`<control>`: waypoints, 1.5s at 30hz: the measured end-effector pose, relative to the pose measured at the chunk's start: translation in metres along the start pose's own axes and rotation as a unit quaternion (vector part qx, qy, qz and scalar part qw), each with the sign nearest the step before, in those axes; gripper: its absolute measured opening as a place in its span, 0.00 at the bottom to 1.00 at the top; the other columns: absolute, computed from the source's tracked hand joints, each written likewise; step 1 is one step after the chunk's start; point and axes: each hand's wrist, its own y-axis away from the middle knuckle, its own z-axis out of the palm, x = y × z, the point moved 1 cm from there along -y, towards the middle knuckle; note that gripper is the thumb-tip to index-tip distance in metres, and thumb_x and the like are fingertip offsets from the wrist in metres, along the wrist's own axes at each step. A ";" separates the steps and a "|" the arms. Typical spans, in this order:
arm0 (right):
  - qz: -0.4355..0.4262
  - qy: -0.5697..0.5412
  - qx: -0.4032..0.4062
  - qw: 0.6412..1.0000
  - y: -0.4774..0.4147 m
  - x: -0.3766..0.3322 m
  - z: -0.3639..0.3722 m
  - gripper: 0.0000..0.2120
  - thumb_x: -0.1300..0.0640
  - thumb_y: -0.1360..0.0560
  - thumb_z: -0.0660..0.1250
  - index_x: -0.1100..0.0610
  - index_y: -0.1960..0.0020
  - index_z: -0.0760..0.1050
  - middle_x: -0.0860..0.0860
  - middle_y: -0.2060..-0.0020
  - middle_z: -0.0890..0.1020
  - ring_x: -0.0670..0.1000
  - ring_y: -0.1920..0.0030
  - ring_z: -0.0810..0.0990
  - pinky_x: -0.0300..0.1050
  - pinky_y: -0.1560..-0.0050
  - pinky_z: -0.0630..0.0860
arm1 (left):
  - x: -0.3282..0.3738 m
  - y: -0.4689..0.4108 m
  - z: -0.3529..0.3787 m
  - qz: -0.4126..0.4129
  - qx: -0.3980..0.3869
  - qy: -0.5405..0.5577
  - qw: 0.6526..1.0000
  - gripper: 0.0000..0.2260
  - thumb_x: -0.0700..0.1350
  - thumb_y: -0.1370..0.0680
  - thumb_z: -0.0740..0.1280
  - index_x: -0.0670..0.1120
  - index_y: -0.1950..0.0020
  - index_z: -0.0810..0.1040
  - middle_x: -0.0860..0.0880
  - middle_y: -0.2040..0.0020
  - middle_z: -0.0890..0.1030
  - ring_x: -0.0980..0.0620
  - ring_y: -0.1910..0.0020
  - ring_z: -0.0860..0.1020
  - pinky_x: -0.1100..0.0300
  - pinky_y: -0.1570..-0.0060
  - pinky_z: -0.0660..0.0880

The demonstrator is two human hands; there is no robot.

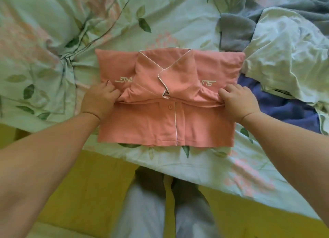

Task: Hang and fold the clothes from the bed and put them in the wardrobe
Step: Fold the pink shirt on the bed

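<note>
Forearms (44,157) outstretched: left hand (99,100), right hand (239,102) (well apart) pinch pink shirt (160,125) fold.

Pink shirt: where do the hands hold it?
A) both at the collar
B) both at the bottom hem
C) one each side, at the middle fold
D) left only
C: the left hand and right hand each pinch one side of the pink shirt at its fold.

Crowding the right edge of the pink shirt (160,124): blue garment (288,109) just beside it, crumpled white quilt (288,51) above, grey garment (235,33) behind. Lying open: flat bed sheet (124,33) beyond and left, reaching the bunched pillow (32,24).
</note>
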 end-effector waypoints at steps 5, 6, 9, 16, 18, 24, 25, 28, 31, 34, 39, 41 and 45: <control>0.063 0.038 -0.039 0.997 -0.006 -0.013 0.008 0.19 0.63 0.34 0.69 0.62 0.44 0.75 0.64 0.52 0.76 0.66 0.54 0.76 0.54 0.61 0.60 | 0.010 0.015 0.002 -0.066 -0.061 -0.081 0.993 0.06 0.43 0.30 0.68 0.42 0.58 0.82 0.39 0.53 0.83 0.37 0.52 0.78 0.46 0.52 0.68; 0.058 0.035 -0.038 0.997 -0.006 -0.016 0.007 0.19 0.63 0.34 0.68 0.61 0.44 0.74 0.64 0.51 0.75 0.66 0.53 0.75 0.54 0.60 0.60 | 0.011 0.017 0.002 -0.069 -0.050 -0.089 0.992 0.06 0.44 0.29 0.68 0.43 0.58 0.82 0.42 0.51 0.83 0.38 0.49 0.78 0.46 0.49 0.66; 0.015 0.018 -0.032 0.999 0.001 -0.022 0.011 0.12 0.67 0.32 0.68 0.64 0.49 0.74 0.66 0.51 0.75 0.66 0.52 0.74 0.55 0.59 0.62 | 0.014 0.026 0.004 -0.029 0.021 -0.087 0.996 0.06 0.40 0.23 0.67 0.45 0.57 0.83 0.45 0.42 0.83 0.38 0.40 0.77 0.46 0.40 0.61; 0.024 0.003 -0.041 0.999 0.029 -0.024 0.026 0.08 0.68 0.30 0.68 0.67 0.50 0.74 0.66 0.51 0.74 0.66 0.50 0.73 0.55 0.59 0.60 | 0.016 0.048 0.010 0.014 0.072 -0.124 0.990 0.12 0.34 0.19 0.62 0.44 0.45 0.84 0.45 0.42 0.84 0.35 0.36 0.77 0.38 0.31 0.65; 0.030 -0.002 -0.053 0.998 0.034 -0.026 0.026 0.09 0.64 0.30 0.70 0.66 0.51 0.75 0.64 0.50 0.75 0.65 0.49 0.73 0.55 0.57 0.64 | 0.018 0.056 0.007 0.019 0.006 -0.075 0.997 0.12 0.35 0.22 0.62 0.40 0.45 0.85 0.41 0.47 0.85 0.35 0.46 0.81 0.36 0.38 0.72; 0.209 -0.283 -0.056 0.934 -0.010 -0.055 -0.003 0.19 0.46 0.25 0.61 0.52 0.39 0.79 0.53 0.43 0.82 0.58 0.41 0.78 0.54 0.42 0.75 | 0.051 0.014 -0.020 -0.254 -0.115 0.049 0.959 0.20 0.56 0.25 0.57 0.49 0.51 0.85 0.43 0.52 0.84 0.38 0.47 0.77 0.46 0.45 0.65; 0.214 -0.340 -0.060 0.914 -0.023 -0.063 -0.007 0.20 0.45 0.24 0.60 0.51 0.37 0.79 0.52 0.43 0.83 0.57 0.42 0.80 0.53 0.42 0.76 | 0.056 -0.001 -0.023 -0.289 -0.095 0.087 0.949 0.20 0.57 0.24 0.57 0.49 0.51 0.84 0.42 0.53 0.84 0.37 0.48 0.78 0.46 0.46 0.68; 0.255 -0.478 -0.057 0.839 -0.055 -0.086 -0.017 0.18 0.49 0.27 0.64 0.53 0.40 0.80 0.51 0.48 0.85 0.56 0.48 0.83 0.48 0.50 0.80 | 0.071 -0.040 -0.026 -0.381 -0.080 0.302 0.870 0.16 0.57 0.25 0.61 0.48 0.51 0.81 0.45 0.53 0.83 0.41 0.49 0.79 0.52 0.51 0.73; 0.307 -0.545 -0.037 0.779 -0.065 -0.094 -0.013 0.11 0.59 0.33 0.66 0.53 0.52 0.80 0.49 0.62 0.82 0.54 0.57 0.82 0.42 0.67 0.77 | 0.083 -0.054 -0.020 -0.440 -0.062 0.465 0.766 0.16 0.43 0.28 0.72 0.47 0.40 0.82 0.49 0.46 0.84 0.49 0.46 0.81 0.60 0.50 0.76; 0.304 -0.537 -0.010 0.787 -0.043 -0.096 -0.006 0.13 0.64 0.35 0.68 0.57 0.51 0.81 0.47 0.63 0.81 0.51 0.59 0.81 0.46 0.63 0.77 | 0.090 -0.031 -0.022 -0.347 -0.042 0.401 0.847 0.17 0.42 0.29 0.74 0.45 0.40 0.80 0.48 0.47 0.83 0.46 0.47 0.81 0.56 0.49 0.76; 0.084 -0.320 -0.066 0.941 0.028 -0.101 0.013 0.14 0.60 0.33 0.71 0.54 0.48 0.82 0.55 0.53 0.83 0.59 0.52 0.81 0.50 0.55 0.77 | 0.096 0.036 -0.010 -0.040 -0.056 0.190 0.979 0.11 0.44 0.27 0.72 0.40 0.49 0.80 0.38 0.52 0.80 0.38 0.55 0.79 0.45 0.58 0.75; -0.012 -0.221 -0.064 0.973 0.050 -0.102 0.025 0.15 0.55 0.34 0.76 0.55 0.49 0.82 0.56 0.49 0.80 0.60 0.50 0.79 0.51 0.54 0.75 | 0.095 0.057 -0.001 0.064 -0.091 0.116 0.987 0.10 0.46 0.25 0.69 0.40 0.52 0.80 0.38 0.50 0.80 0.39 0.54 0.79 0.45 0.59 0.73; -0.048 -0.175 -0.066 0.981 0.064 -0.105 0.036 0.14 0.57 0.31 0.71 0.56 0.46 0.83 0.57 0.42 0.78 0.61 0.41 0.75 0.54 0.47 0.74 | 0.092 0.067 0.004 0.041 -0.111 0.106 0.987 0.08 0.41 0.26 0.67 0.41 0.50 0.83 0.40 0.46 0.81 0.38 0.49 0.80 0.46 0.56 0.75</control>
